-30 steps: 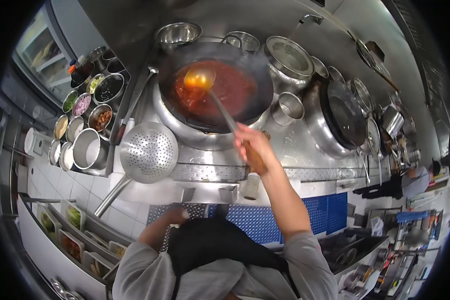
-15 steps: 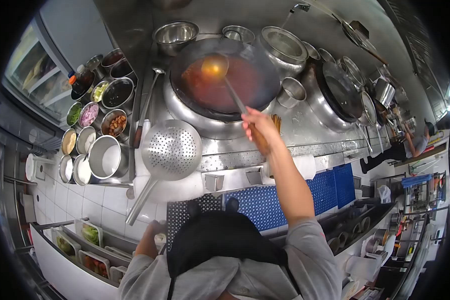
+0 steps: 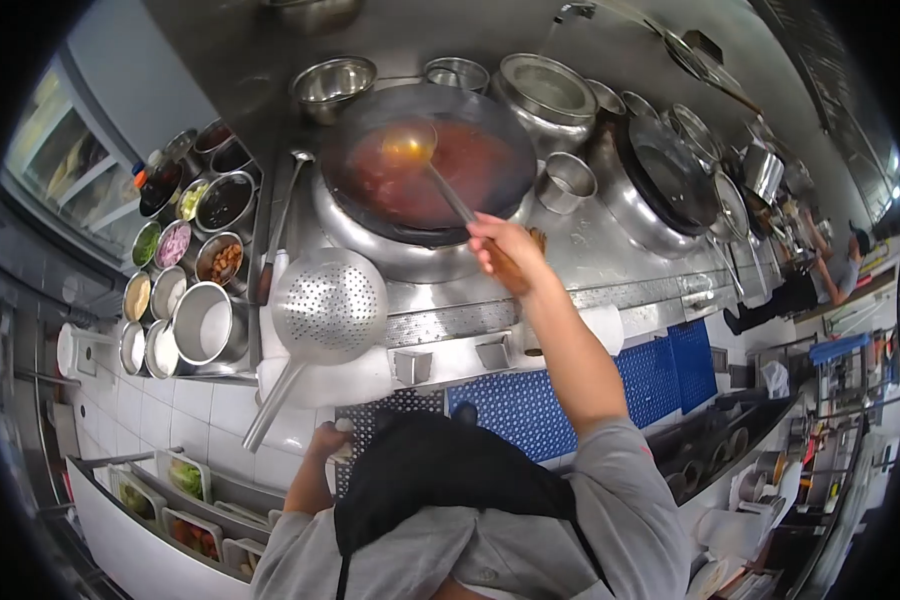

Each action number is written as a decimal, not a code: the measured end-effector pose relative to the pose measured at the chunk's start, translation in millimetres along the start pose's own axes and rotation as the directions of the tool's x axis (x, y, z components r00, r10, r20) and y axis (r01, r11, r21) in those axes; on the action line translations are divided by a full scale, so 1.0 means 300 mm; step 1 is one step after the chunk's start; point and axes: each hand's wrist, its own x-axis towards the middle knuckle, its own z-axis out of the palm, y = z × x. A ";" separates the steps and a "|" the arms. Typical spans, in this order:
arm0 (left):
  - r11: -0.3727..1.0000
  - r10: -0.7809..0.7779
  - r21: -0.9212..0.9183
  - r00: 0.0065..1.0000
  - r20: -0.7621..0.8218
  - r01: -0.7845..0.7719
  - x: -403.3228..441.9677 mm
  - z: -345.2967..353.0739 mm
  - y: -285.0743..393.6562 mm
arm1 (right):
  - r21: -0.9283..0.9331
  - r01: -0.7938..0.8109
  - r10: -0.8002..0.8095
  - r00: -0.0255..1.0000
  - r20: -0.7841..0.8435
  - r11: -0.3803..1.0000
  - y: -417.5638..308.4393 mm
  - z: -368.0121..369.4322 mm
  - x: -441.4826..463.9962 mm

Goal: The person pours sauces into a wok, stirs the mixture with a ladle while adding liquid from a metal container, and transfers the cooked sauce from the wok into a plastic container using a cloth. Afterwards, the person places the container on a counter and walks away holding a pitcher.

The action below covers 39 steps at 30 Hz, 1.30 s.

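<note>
My right hand [image 3: 505, 248] is closed around the wooden handle of a long ladle [image 3: 452, 195]. The ladle's bowl, holding yellow-orange liquid, is over the left part of a black wok [image 3: 518, 150]. Red, steaming liquid [image 3: 470, 160] fills the wok's middle. Low at my left side, my left hand [image 3: 327, 440] is closed, with something small and pale at its fingers that I cannot make out. A perforated metal strainer [image 3: 330, 305] lies across the counter's front edge, its handle pointing towards me.
Metal pots of ingredients and seasonings, among them a white-filled pot [image 3: 210, 330], crowd the left. Another ladle [image 3: 283, 215] rests beside them. A metal pot [image 3: 567, 183] and a second wok [image 3: 670, 185] are to the right. A co-worker [image 3: 840, 275] is at far right.
The ladle's bowl has shifted slightly left and down over the wok. My left hand has come up and forward from beside my body. The whole view has shifted slightly.
</note>
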 end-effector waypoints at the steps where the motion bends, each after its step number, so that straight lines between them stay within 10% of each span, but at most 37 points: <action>1: 0.999 0.027 0.043 0.999 -0.025 -0.026 0.024 0.020 -0.008 | -0.210 0.052 -0.063 0.997 -0.046 0.976 0.000 -0.003 0.028; 3: 0.996 0.059 0.058 0.998 0.032 -0.061 0.049 -0.001 0.020 | -0.722 0.099 -0.301 0.940 -0.157 0.685 0.034 -0.013 0.043; 4: 0.997 0.064 0.034 0.991 0.115 -0.068 0.026 -0.046 0.099 | -0.995 0.092 -0.577 0.815 0.052 0.041 0.070 -0.042 0.044; 6: 0.992 0.107 0.034 0.962 0.252 -0.119 -0.091 -0.173 0.319 | -0.997 -0.044 -0.480 0.877 -0.008 -0.064 0.065 -0.009 -0.073; 10: 0.919 0.369 -0.080 0.769 0.522 -0.387 -0.283 -0.361 0.682 | -0.953 0.119 -0.450 0.893 -0.020 0.279 0.080 -0.084 -0.211; 15: 0.859 0.392 -0.018 0.633 0.667 -0.512 -0.418 -0.395 1.062 | -0.880 0.198 -0.798 0.539 -0.271 0.432 0.289 -0.305 -0.508; 19: 0.837 0.392 -0.062 0.517 0.761 -0.544 -0.318 -0.324 1.197 | -0.437 0.027 -0.411 0.397 -0.821 0.899 0.593 -0.604 -0.815; 21: 0.824 0.374 -0.089 0.420 0.827 -0.559 -0.336 -0.287 1.294 | -0.418 -0.157 -0.422 0.006 -0.907 0.895 0.780 -0.749 -1.020; 28: 0.809 0.274 0.000 0.377 0.885 -0.588 -0.364 -0.187 1.482 | -0.151 -0.345 -0.362 -0.702 -0.613 0.926 1.032 -0.893 -1.740; 31: 0.796 0.271 0.040 0.415 0.868 -0.604 -0.391 -0.168 1.522 | -0.105 -0.136 -0.149 -0.980 -0.131 0.985 1.103 -0.864 -1.916; 33: 0.791 0.281 0.050 0.435 0.856 -0.610 -0.395 -0.160 1.532 | -0.059 0.202 0.195 -0.975 -0.108 0.978 1.157 -0.870 -1.968; 36: 0.770 0.290 0.057 0.428 0.856 -0.636 -0.374 -0.145 1.520 | -0.006 0.665 0.611 -0.690 -0.388 0.747 1.188 -0.846 -2.009; 38: 0.741 0.293 0.068 0.413 0.862 -0.668 -0.355 -0.142 1.513 | -0.065 0.887 0.611 -0.367 -0.702 0.458 1.304 -0.901 -2.052; 39: 0.722 0.310 0.060 0.400 0.862 -0.689 -0.350 -0.143 1.506 | -0.143 0.862 0.607 -0.450 -0.655 0.485 1.278 -0.902 -2.034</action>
